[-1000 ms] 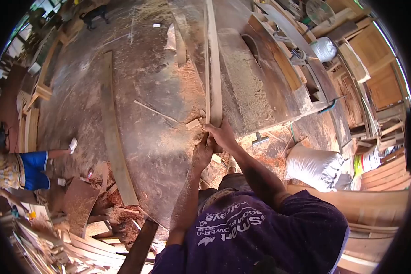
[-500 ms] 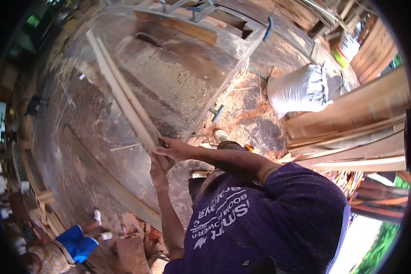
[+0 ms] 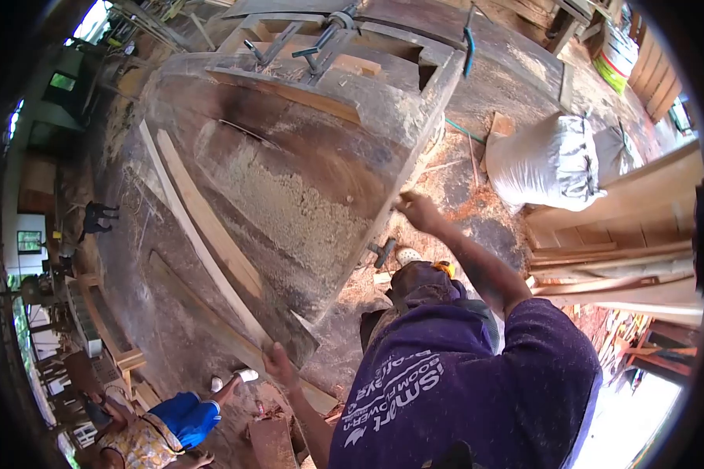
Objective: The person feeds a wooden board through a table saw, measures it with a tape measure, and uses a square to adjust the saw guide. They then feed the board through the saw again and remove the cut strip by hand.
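Note:
My left hand [image 3: 280, 366] is closed round the near end of a long pale wood strip [image 3: 203, 232], which slants over the saw table. Beside that strip lies a second, wider board [image 3: 220, 240] with a darker near end, and my left hand does not hold it. My right hand [image 3: 418, 212] is at the right edge of the table [image 3: 383, 230], fingers curled; anything in them is too small to make out. A thin blade [image 3: 246, 134] shows in the table top, behind the heap of sawdust [image 3: 289, 207].
A wooden fence [image 3: 289, 95] with clamps [image 3: 325, 51] crosses the far side. White sacks [image 3: 544, 160] and stacked boards [image 3: 618, 266] stand at right. Another long board [image 3: 203, 309] lies at left. A person in blue shorts [image 3: 184, 422] is at lower left, near a dark dog [image 3: 98, 219].
My right hand has left the wood and moved right to the table edge. My left hand has shifted down with the strip, and the two pieces are now apart at their near ends.

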`<state>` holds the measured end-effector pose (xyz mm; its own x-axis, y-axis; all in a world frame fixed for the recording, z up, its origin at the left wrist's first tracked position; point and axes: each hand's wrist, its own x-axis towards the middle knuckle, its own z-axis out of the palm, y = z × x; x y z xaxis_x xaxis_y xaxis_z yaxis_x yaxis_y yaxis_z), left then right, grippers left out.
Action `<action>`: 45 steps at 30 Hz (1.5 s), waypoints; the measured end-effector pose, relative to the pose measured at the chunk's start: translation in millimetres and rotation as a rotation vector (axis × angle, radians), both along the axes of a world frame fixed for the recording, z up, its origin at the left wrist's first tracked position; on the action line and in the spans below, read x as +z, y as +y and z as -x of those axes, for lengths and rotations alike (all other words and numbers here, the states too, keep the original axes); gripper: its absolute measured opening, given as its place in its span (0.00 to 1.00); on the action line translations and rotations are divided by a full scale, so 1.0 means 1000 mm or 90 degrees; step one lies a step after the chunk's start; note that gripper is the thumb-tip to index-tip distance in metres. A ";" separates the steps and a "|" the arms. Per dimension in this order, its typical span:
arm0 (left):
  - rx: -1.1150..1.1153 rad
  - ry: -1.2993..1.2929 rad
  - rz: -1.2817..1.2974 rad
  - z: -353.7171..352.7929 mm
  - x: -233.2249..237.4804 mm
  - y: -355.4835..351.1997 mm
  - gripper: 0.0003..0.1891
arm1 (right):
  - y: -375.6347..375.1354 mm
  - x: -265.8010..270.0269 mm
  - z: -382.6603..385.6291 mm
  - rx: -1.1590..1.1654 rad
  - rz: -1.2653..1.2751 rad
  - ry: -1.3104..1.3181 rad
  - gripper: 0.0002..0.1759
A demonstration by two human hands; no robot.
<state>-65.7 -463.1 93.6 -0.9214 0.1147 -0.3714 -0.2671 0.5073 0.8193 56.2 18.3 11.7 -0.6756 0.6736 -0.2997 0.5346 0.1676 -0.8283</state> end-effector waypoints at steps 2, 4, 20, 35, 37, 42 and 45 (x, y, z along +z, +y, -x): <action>0.027 0.235 0.302 -0.009 0.005 0.030 0.43 | 0.055 0.010 0.020 -0.096 -0.170 0.079 0.23; 0.093 0.193 0.274 -0.013 0.000 0.033 0.47 | 0.121 -0.016 0.048 -0.152 -0.436 0.177 0.21; 0.196 0.146 0.290 -0.024 0.029 0.063 0.52 | 0.219 -0.010 0.128 -0.147 -0.403 -0.301 0.33; 0.122 -0.021 0.379 -0.028 0.049 0.065 0.39 | 0.220 -0.042 0.099 -0.222 -0.655 -0.005 0.35; 0.077 0.082 0.424 -0.035 0.044 0.066 0.30 | 0.186 -0.055 0.077 -0.191 -0.865 -0.014 0.36; -0.194 0.318 0.586 -0.039 0.062 0.072 0.11 | 0.027 -0.047 -0.011 0.104 -0.385 0.133 0.34; -0.118 0.125 0.558 -0.035 0.058 0.081 0.35 | -0.029 0.006 -0.057 0.174 -0.389 0.100 0.32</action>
<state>-30.4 -381.9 151.7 -0.9719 0.0182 -0.2346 -0.0161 0.9895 0.1434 112.9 -10.7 17.6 -0.8497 0.4898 0.1951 0.2879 0.7410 -0.6067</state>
